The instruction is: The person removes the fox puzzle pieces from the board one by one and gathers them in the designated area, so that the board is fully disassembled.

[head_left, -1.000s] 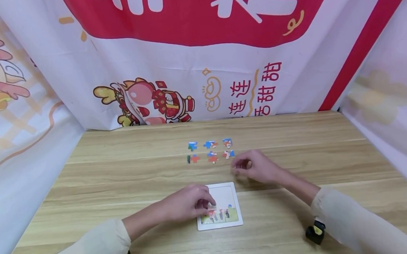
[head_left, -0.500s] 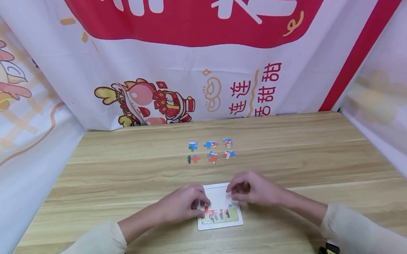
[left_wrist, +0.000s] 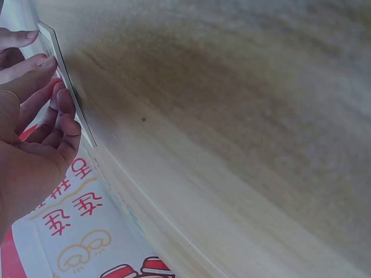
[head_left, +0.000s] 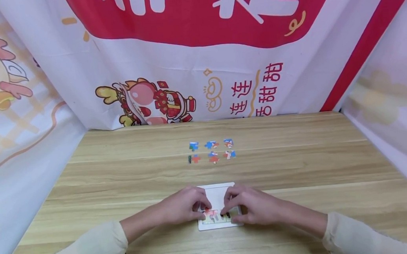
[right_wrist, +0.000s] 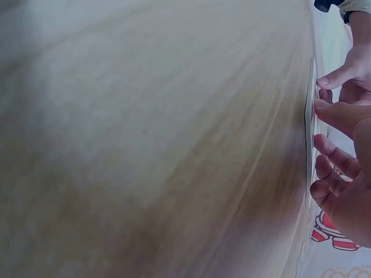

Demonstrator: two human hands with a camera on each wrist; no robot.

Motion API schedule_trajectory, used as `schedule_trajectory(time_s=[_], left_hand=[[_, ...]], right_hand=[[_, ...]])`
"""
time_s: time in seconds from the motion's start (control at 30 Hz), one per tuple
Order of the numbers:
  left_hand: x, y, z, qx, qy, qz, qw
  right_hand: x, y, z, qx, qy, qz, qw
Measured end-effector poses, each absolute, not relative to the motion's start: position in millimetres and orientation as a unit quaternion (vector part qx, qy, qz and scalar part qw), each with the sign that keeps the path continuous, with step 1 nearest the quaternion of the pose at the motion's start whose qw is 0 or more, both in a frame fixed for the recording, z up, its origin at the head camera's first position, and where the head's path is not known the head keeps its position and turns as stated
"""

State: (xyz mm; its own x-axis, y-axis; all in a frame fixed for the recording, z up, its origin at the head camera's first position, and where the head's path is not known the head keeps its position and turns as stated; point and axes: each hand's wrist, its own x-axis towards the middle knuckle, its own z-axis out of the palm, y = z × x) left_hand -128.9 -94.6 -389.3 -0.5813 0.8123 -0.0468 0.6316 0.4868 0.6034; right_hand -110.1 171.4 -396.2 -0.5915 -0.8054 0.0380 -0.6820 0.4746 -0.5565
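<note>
A white puzzle tray [head_left: 219, 226] lies on the table in the head view, with a row of joined jigsaw pieces [head_left: 215, 216] along its near side. My left hand [head_left: 185, 205] reaches over the tray's left edge, thumb and forefinger bent and apart, their tips touching the pieces at that end. From the other side my right hand [head_left: 251, 205] rests its fingertips on the pieces at the right end, covering part of them. Both wrist views show the tray edge-on beside the left hand [left_wrist: 43, 110] and right hand [right_wrist: 342, 168]; the pieces are hidden there.
Several loose jigsaw pieces [head_left: 213, 156] lie in two rows beyond the tray. The wooden table [head_left: 121, 168] meets a printed cloth backdrop [head_left: 199, 64] at its far edge, with more cloth at both sides.
My right hand has come from near the loose pieces down onto the tray's right side. The left hand has shifted slightly left, and the piece at its fingertips now lies in the row.
</note>
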Motion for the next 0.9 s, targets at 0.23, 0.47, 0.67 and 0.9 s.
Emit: schedule_trajectory(time_s=[0.23, 0.47, 0.67, 0.9], left_hand=[[-129.0, -94.1, -387.1, 0.423, 0.843, 0.280, 0.180], [-127.3, -93.7, -386.2, 0.422, 0.842, 0.286, 0.178], [-126.9, -93.4, -387.2, 0.413, 0.844, 0.292, 0.179], [-126.8, -94.0, -388.4, 0.408, 0.844, 0.301, 0.178]], right_hand=[[-107.7, 170.4, -397.3, -0.435, 0.855, -0.255, 0.121], [-105.7, 170.6, -397.6, -0.450, 0.849, -0.252, 0.114], [-105.5, 171.2, -397.9, -0.460, 0.846, -0.248, 0.107], [-106.1, 172.3, -398.7, -0.451, 0.848, -0.251, 0.120]])
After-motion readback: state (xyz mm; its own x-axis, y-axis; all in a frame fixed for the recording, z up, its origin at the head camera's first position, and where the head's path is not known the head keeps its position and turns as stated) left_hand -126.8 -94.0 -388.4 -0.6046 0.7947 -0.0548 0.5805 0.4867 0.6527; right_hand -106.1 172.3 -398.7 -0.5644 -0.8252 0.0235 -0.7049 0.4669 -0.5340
